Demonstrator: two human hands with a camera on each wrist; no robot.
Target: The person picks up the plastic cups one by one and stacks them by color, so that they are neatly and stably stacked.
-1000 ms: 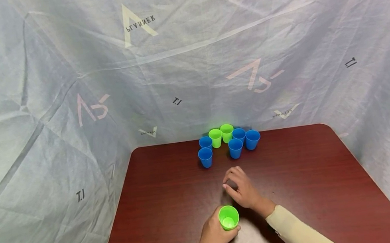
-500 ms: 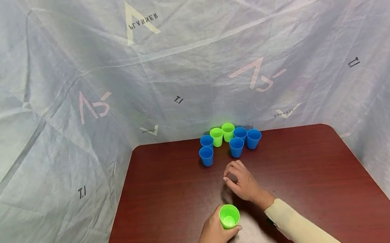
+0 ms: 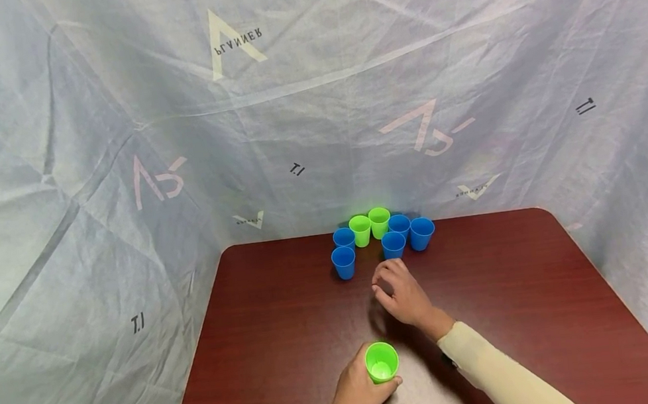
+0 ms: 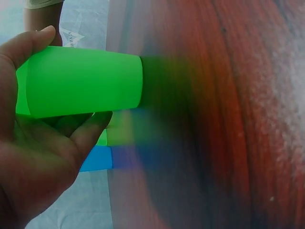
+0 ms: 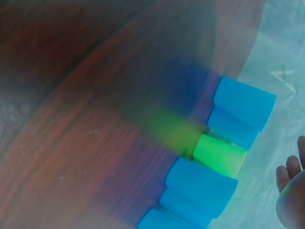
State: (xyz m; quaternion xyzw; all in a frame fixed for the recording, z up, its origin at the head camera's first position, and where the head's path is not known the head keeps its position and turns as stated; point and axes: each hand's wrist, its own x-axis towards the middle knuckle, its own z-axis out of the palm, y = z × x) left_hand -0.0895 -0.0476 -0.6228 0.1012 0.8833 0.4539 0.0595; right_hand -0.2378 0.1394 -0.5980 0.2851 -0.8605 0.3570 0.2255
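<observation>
My left hand [image 3: 357, 390] grips a green cup [image 3: 382, 363] near the front of the table, mouth up. The left wrist view shows thumb and fingers round the cup's wall [image 4: 86, 81]; I cannot tell whether its base touches the table. My right hand [image 3: 402, 294] hovers farther forward, fingers loosely bent and holding nothing. Just beyond its fingertips stands a blue cup [image 3: 393, 245], its lower part hidden by the hand. Beside that are two more blue cups, one behind [image 3: 400, 223] and one to the right [image 3: 422, 234].
Two green cups, one left [image 3: 360, 231] and one right [image 3: 380, 223], stand upright at the table's back edge. Left of them is a pair of blue cups, the nearer [image 3: 344, 263] in front of the farther [image 3: 343, 237]. Grey cloth [image 3: 316, 129] hangs behind the dark red table [image 3: 268, 341].
My right hand has moved forward toward the blue cups and now partly covers the nearest one. The left hand and its green cup stay in place.
</observation>
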